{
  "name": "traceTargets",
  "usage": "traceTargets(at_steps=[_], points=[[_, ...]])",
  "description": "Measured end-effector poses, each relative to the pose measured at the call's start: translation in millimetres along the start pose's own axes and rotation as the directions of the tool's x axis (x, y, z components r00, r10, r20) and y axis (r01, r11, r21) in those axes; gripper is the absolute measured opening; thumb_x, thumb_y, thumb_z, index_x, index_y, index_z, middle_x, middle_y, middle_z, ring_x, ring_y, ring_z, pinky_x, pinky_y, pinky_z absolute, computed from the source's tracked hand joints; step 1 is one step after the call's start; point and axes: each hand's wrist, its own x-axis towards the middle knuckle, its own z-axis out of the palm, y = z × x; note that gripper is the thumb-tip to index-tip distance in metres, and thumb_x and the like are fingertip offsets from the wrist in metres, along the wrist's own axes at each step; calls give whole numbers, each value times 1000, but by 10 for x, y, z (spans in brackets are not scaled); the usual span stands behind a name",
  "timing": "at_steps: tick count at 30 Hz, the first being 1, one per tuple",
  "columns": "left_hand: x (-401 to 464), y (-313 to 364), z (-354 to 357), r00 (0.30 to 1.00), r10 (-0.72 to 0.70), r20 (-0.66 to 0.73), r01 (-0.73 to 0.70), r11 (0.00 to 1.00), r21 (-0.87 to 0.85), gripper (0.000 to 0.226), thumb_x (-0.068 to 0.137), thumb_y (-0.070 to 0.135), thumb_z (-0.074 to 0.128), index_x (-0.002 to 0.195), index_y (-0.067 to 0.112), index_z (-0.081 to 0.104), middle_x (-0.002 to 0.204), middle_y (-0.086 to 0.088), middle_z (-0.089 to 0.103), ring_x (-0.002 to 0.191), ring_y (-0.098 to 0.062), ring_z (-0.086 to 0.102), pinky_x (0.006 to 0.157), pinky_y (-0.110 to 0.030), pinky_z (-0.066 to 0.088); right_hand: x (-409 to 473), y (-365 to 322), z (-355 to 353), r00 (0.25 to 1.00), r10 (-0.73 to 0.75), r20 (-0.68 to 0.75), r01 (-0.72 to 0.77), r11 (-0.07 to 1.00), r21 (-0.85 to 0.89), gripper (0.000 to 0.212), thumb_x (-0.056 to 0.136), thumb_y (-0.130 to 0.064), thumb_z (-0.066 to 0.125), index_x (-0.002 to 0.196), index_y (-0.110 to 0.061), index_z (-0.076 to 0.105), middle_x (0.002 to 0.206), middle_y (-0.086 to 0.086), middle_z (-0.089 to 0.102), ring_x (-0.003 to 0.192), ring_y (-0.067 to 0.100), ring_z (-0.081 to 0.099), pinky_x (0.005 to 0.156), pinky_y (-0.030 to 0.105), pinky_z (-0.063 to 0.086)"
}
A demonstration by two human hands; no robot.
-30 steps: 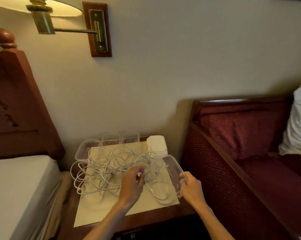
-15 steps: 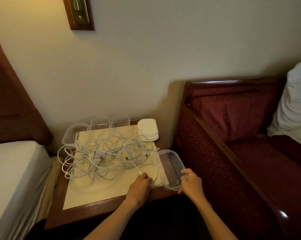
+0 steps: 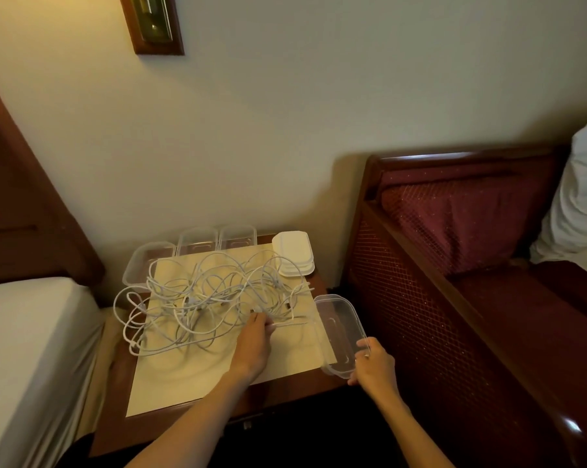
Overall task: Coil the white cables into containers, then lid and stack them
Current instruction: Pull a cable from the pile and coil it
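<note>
A tangle of white cables [image 3: 211, 298] lies on a cream mat [image 3: 197, 380] on the wooden nightstand [image 3: 116, 420]. My left hand [image 3: 253, 346] pinches one cable end at the tangle's near right side. My right hand [image 3: 374, 364] grips the near corner of a clear plastic container [image 3: 339, 329], tilted at the nightstand's right edge. Three more clear containers [image 3: 197, 241] line the back and left, the leftmost [image 3: 143, 265] partly under cable loops. A stack of white lids [image 3: 293, 253] sits at the back right.
A bed with a white sheet [image 3: 25, 359] and wooden headboard is on the left. A dark red sofa [image 3: 471, 298] with a wooden frame and a white pillow [image 3: 579, 197] crowds the right. A lamp's wall plate [image 3: 153, 21] hangs above.
My left hand moved from the mat's near edge up into the tangle and took a cable end. The container in my right hand stays at the right edge. The camera view shifted slightly.
</note>
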Motion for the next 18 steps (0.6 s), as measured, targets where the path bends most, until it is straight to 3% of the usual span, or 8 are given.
traceTargets(at_steps=[3, 7, 14, 16, 18], points=[[73, 21, -29, 995, -89, -47, 82, 989, -123, 25, 100, 19, 48, 77, 27, 44, 83, 0, 51, 68, -26, 54, 58, -42, 50, -14, 26, -12, 999, 28, -33, -28, 999, -23, 39, 95, -6, 32, 126, -17, 53, 98, 13, 67, 55, 15, 69, 51, 20, 48], [134, 99, -90, 990, -133, -46, 121, 971, -207, 21, 100, 17, 48, 79, 20, 48, 86, -9, 50, 65, -24, 52, 39, -30, 50, -41, 45, 13, 999, 36, -18, -37, 996, -83, 36, 93, -4, 34, 121, -16, 54, 100, 8, 62, 57, 16, 68, 47, 21, 49], [110, 123, -104, 992, -110, -67, 94, 973, -211, 20, 100, 15, 48, 81, 14, 50, 86, -11, 52, 59, -25, 57, 45, -39, 55, -8, -19, 104, 999, -23, 22, 27, 985, -169, 27, 97, -9, 44, 122, -10, 54, 118, 8, 60, 63, 15, 68, 42, 15, 45], [99, 88, -96, 992, -96, -80, 79, 978, -194, 19, 100, 17, 49, 81, 18, 51, 83, -6, 54, 63, -28, 58, 51, -44, 55, -7, -19, 85, 1000, -15, 21, 19, 975, -222, 27, 97, -15, 45, 121, -10, 54, 117, 6, 61, 71, 18, 69, 52, 22, 54], [75, 36, -91, 993, -79, -88, 64, 985, -161, 20, 98, 19, 52, 80, 27, 50, 81, 1, 56, 68, -26, 58, 58, -47, 55, -15, -24, 63, 999, -30, 15, 33, 944, -328, 31, 96, -27, 46, 124, -14, 52, 115, 3, 59, 89, 19, 66, 71, 33, 57]])
